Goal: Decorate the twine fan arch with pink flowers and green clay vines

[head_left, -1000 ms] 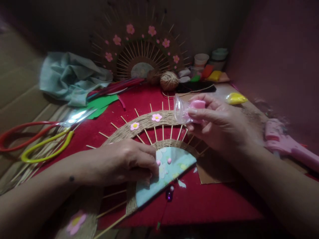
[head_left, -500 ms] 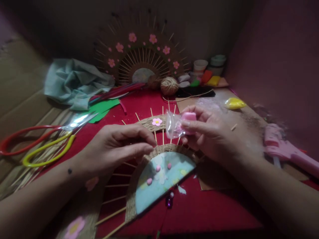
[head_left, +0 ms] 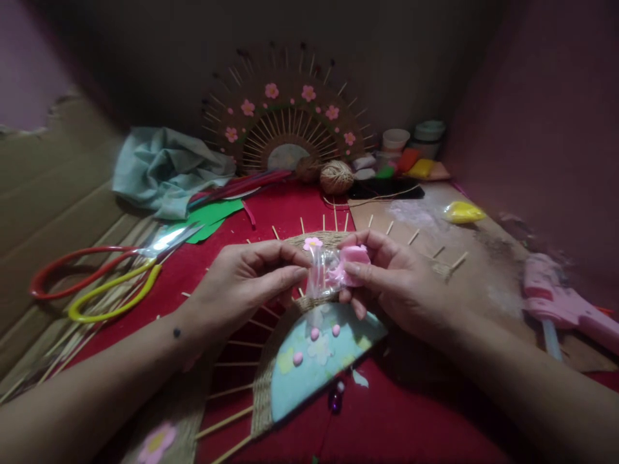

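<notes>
Pink modelling clay [head_left: 355,256] sits in a small clear plastic bag [head_left: 316,274], gripped between the thumb and fingers of my right hand [head_left: 391,270]. My left hand [head_left: 261,274] pinches at the bag's left edge. Below both hands lies a half-round woven fan [head_left: 264,393] with thin sticks and a pale blue centre [head_left: 294,390]. Several small pink balls [head_left: 298,358] rest on that centre. A pink flower with a yellow middle [head_left: 313,243] shows on the fan's outer woven band, just above the bag. Part of the band is hidden by my hands.
Red-and-yellow-handled scissors [head_left: 113,277] lie left, near green paper [head_left: 207,219] and a light blue cloth [head_left: 169,171]. A finished-looking flowered fan [head_left: 285,119] stands behind a twine ball [head_left: 337,177]. At right are a yellow clay packet [head_left: 463,212] and a pink glue gun [head_left: 556,296].
My left hand has moved right to the bag's edge, where it was apart before. The bag and my right hand have come slightly lower, and the view has shifted.
</notes>
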